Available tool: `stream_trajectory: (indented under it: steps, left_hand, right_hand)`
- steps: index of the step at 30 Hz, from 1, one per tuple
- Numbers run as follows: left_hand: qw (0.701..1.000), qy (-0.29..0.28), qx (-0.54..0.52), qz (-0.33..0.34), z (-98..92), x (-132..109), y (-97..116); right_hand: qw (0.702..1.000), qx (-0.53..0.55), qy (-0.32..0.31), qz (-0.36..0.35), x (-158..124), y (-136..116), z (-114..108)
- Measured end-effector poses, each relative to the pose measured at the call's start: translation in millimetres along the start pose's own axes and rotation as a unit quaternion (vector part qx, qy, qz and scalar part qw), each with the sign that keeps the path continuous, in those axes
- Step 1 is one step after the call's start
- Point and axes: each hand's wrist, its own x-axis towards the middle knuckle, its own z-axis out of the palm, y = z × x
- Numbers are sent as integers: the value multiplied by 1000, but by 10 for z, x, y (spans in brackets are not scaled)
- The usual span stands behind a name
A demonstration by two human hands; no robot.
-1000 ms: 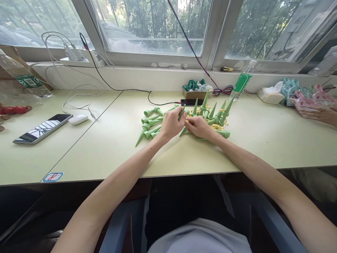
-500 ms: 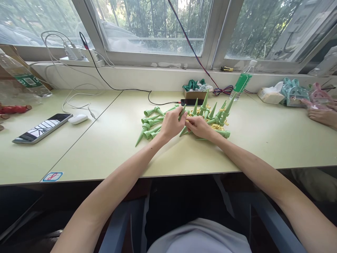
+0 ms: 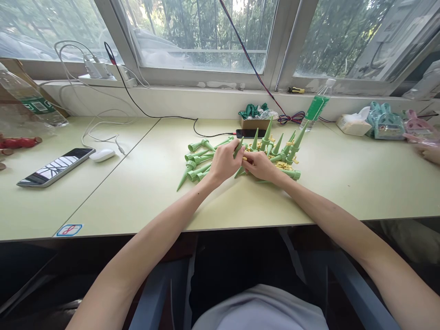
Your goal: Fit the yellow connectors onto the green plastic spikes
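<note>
My left hand (image 3: 225,160) is closed round a green plastic watering spike (image 3: 238,146), its pointed end sticking up past the thumb. Close against it, my right hand (image 3: 259,165) is pinched on a small yellow plastic piece (image 3: 244,158), mostly hidden by the fingers. To the left lie several green spikes (image 3: 194,174) with ribbed, open collars. On the right, more spikes (image 3: 267,136) stand or lean among a heap of small yellow pieces (image 3: 282,165), some with a yellow piece fitted. One spike lies flat beside my right wrist (image 3: 292,174).
Behind the pile are a black phone (image 3: 252,133) on a cable and a small cardboard box (image 3: 256,123). A water bottle (image 3: 316,107), tissue pack (image 3: 354,123) and bagged items (image 3: 387,123) stand right. Another phone (image 3: 55,168) and a white earbud case (image 3: 102,155) lie left.
My hands stay together in nearly the same place, with only slight finger movement. At the far right, another person's hand has drawn back toward the edge of view from the pink bagged item.
</note>
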Motion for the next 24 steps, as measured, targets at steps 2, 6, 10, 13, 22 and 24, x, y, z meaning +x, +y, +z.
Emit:
stream_trajectory:
  steps: [2, 6, 10, 13, 22, 24]
  left_hand:
    - [1000, -1, 2, 1, 3, -1, -2]
    - [1000, -2, 2, 3, 5, 1, -10]
    - [1000, 0, 2, 3, 6, 5, -11]
    - [1000, 0, 1, 4, 8, 6, -12]
    - [1000, -4, 0, 1, 1, 1, -2]
    - [1000, -4, 0, 2, -1, 2, 2]
  right_hand:
    - [1000, 0, -4, 1, 1, -4, -3]
    - [1000, 7, -6, -2, 2, -4, -7]
    - [1000, 10, -11, 1, 2, 3, -9]
    - [1000, 9, -13, 4, 1, 6, -11]
    - [1000, 9, -16, 3, 0, 19, -11]
    - [1000, 7, -15, 4, 0, 18, -12]
